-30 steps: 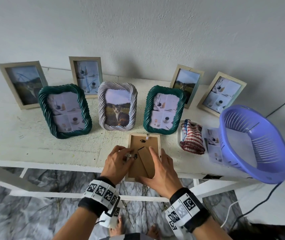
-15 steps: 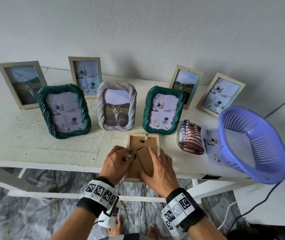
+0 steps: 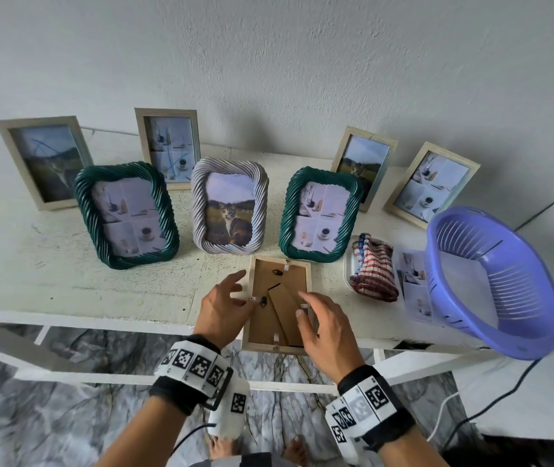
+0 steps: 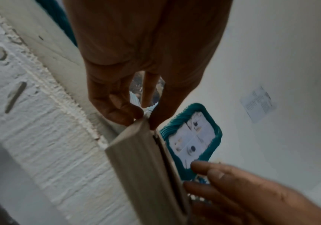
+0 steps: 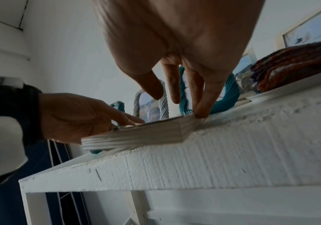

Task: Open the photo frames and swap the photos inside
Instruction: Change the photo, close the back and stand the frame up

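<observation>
A pale wooden photo frame (image 3: pixel 280 281) lies face down at the table's front edge, its brown backing and folded stand up. Its near end sticks out past the edge. My left hand (image 3: pixel 226 308) is at the frame's left side. In the left wrist view its thumb and a fingertip (image 4: pixel 156 121) pinch the frame's rim (image 4: pixel 136 159). My right hand (image 3: pixel 322 318) arches over the right side, and two fingertips (image 5: pixel 200 112) press on the frame's right corner (image 5: pixel 184 126). The right thumb is free. The frame's photo is hidden underneath.
Two green twisted frames (image 3: pixel 127 214) (image 3: pixel 317 214) and a white one with a cat photo (image 3: pixel 230 207) stand behind. Several wooden frames (image 3: pixel 44 163) lean on the wall. A striped cloth (image 3: pixel 373 267), a loose print (image 3: pixel 415 281) and a purple basket (image 3: pixel 491 281) lie right.
My left fingers have spread out from the clip on the backing. My right hand has lifted off the stand and drawn back to the frame's right edge. The frame stays put.
</observation>
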Demonstrator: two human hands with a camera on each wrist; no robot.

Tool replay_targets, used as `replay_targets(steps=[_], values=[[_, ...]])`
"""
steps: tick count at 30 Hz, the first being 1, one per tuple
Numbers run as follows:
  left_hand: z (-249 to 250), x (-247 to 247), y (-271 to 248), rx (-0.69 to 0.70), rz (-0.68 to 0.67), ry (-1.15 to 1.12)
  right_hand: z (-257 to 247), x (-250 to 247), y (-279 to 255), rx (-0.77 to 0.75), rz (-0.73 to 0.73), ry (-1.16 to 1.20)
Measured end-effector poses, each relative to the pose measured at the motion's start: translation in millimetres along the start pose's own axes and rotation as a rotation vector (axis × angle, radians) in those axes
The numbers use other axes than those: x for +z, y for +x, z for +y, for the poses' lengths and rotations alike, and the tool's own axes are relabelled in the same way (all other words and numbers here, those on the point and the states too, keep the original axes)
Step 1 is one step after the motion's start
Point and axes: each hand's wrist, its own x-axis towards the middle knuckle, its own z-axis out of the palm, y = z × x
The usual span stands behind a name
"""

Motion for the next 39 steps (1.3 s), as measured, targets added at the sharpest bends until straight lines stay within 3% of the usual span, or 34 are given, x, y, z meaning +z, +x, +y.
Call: replay_targets(steps=[3,7,11,16,22,25,28,30,35,39], values=[[4,-8,1,-0.052,-0.098,-0.164,-8,-9,6,0.028,-0.061,0.004],[27,-10,-8,0.001,-0.121,-0.318,-26,-22,17,0.184,-0.224,0.105],[49,-2,-16,0.009,-0.135,-0.583,-48,-49,26,0.137,-0.174,0.071],[63,14,-12,0.049,-0.323,-0.637,-46,-69,31,0.125,-0.112,0.050],[45,22,-5,0.071,-0.211,-0.386,-4,-79,23,0.222,0.023,0.301],[32,19,-5,0.045,-0.190,-0.344,-4,-73,13,0.319,0.060,0.633],[30,15,-8,0.044,-0.268,-0.416,-13,-63,8,0.382,0.059,0.904],[35,9,-14,0.054,-0.293,-0.481,-16,-56,9,0.376,0.054,0.969],[36,4,-21,0.117,-0.134,-0.639,-16,-38,9,0.377,0.087,1.011],[29,5,-18,0.152,-0.103,-0.644,-16,-26,13,0.419,-0.034,1.077]])
